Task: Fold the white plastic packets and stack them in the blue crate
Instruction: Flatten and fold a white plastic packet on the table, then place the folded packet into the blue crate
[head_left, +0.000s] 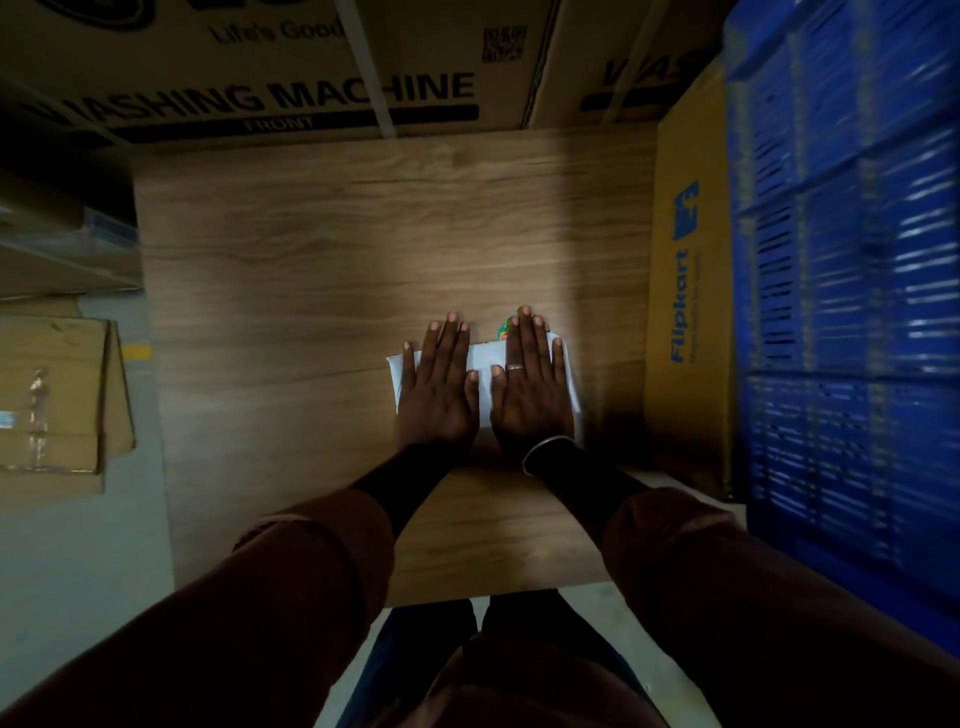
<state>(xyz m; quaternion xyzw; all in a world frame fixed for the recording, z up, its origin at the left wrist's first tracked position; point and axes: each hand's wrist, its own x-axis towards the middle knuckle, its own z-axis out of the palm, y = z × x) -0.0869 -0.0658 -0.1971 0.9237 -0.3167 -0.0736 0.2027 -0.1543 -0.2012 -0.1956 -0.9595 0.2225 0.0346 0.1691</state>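
On the wooden table (311, 249), toward its right side, I see the white packet (484, 361) lying flat, long side going left to right. My left hand (439, 387) and right hand (532, 389) press it with straight, flat fingers. Beside it, a yellow box (685, 291) says "Flipkart", next to the blue crate (841, 312). Behind, a brown box (311, 78) says "WASHING MACHINE", "FRONT", "Life's Good".

surface (311, 234): wood-grain top, dimly lit | white plastic packet (483, 356) lay flat toward its near right | Flipkart carton (685, 291) ran along its right edge, apart from the packet
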